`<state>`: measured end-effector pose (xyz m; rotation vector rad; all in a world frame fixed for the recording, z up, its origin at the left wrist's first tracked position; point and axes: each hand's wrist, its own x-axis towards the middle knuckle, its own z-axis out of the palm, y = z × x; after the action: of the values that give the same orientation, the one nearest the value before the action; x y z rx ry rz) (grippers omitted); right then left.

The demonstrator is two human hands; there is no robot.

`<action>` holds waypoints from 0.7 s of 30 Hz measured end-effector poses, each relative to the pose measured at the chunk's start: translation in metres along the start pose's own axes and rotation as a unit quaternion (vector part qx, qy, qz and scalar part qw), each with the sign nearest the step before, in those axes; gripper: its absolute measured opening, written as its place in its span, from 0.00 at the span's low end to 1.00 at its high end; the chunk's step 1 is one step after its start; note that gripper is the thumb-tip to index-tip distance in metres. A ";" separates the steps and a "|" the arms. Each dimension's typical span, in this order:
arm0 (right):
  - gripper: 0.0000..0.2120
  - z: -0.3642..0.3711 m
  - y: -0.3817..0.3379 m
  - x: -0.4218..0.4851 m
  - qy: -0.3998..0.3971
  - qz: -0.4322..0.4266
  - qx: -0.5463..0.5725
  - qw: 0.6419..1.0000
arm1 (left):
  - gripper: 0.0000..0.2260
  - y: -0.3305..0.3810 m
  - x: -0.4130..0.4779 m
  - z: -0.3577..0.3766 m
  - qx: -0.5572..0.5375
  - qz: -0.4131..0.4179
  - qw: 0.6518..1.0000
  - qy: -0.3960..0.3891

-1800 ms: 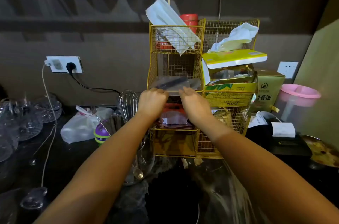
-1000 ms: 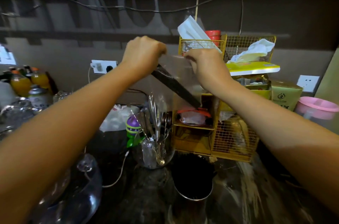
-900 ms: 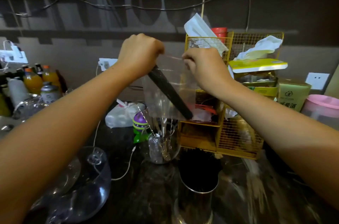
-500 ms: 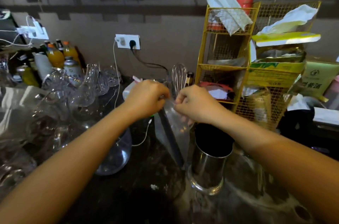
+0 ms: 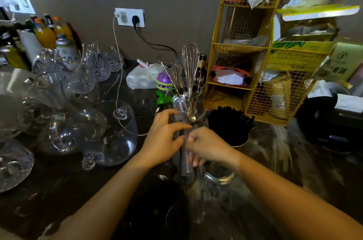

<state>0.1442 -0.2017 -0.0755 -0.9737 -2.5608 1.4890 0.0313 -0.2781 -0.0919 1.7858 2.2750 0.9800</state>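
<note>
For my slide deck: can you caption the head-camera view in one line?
Right hand grips a slim clear plastic packet, left hand touching it, beside a steel cup of black straws.

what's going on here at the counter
A person at a cluttered dark counter is working on a long clear plastic bag with both bare hands. The right hand grips it around the middle, while the left hand touches it with loosely spread fingers. The bag stands roughly upright just left of a steel cup filled with black straws. A yellow wire rack stands behind.
</note>
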 end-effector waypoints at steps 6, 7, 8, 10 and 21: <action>0.14 -0.001 0.008 0.002 -0.025 0.010 0.067 0.997 | 0.03 -0.002 -0.007 0.005 -0.223 -0.159 0.962 -0.008; 0.13 -0.002 0.009 0.003 -0.032 0.009 0.078 0.996 | 0.05 -0.003 -0.007 0.005 -0.251 -0.183 0.949 -0.047; 0.13 -0.004 0.008 0.003 -0.039 0.006 0.087 0.995 | 0.07 -0.003 -0.006 0.003 -0.266 -0.200 0.939 -0.092; 0.13 -0.007 0.007 0.004 -0.048 -0.005 0.095 0.994 | 0.11 0.000 -0.005 0.000 -0.281 -0.204 0.926 -0.150; 0.09 -0.004 0.010 0.007 -0.028 -0.063 0.130 0.989 | 0.17 0.003 0.009 -0.001 -0.318 -0.151 0.915 -0.195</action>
<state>0.1449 -0.1913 -0.0831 -0.7331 -2.3317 1.7774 0.0309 -0.2700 -0.0865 1.1816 1.6514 1.0272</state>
